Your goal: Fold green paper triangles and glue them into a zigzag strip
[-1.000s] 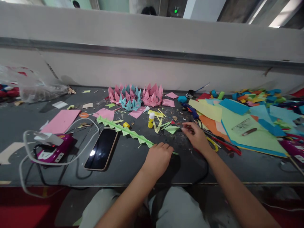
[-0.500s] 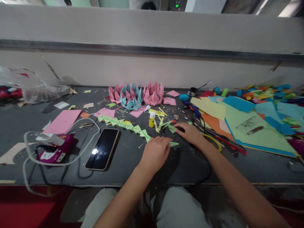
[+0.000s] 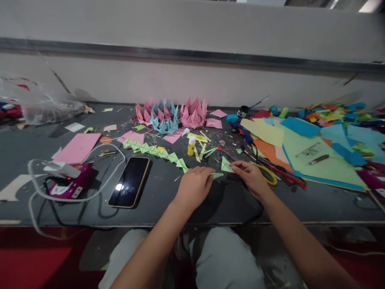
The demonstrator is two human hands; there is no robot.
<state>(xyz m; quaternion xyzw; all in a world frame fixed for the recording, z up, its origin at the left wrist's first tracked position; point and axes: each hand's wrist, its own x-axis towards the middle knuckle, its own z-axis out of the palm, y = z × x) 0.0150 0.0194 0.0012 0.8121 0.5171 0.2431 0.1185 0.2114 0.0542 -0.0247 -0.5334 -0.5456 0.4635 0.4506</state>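
A chain of folded light-green paper triangles [image 3: 159,152] runs across the dark table toward me. My left hand [image 3: 194,184] is closed over its near right end, where a green tip sticks out past my fingers; part of the chain is hidden beneath them. Between the thumb and fingers of my right hand [image 3: 249,175] is a separate folded green paper triangle [image 3: 226,165], a short gap to the right of that tip. Just beyond my left hand stands a yellow glue stick [image 3: 191,146] with a white cap.
A phone [image 3: 129,182] and a purple power strip [image 3: 72,182] with looping cables are at left. Pink and blue folded-paper crowns [image 3: 194,114] stand at the back. On the right are a glue gun [image 3: 245,132], coloured sheets [image 3: 313,156] and a red-handled tool [image 3: 290,179].
My right hand has picked up the green triangle and drawn it slightly toward me, lifting its tip upright. My left hand keeps its place on the chain. The view has tilted down a little.
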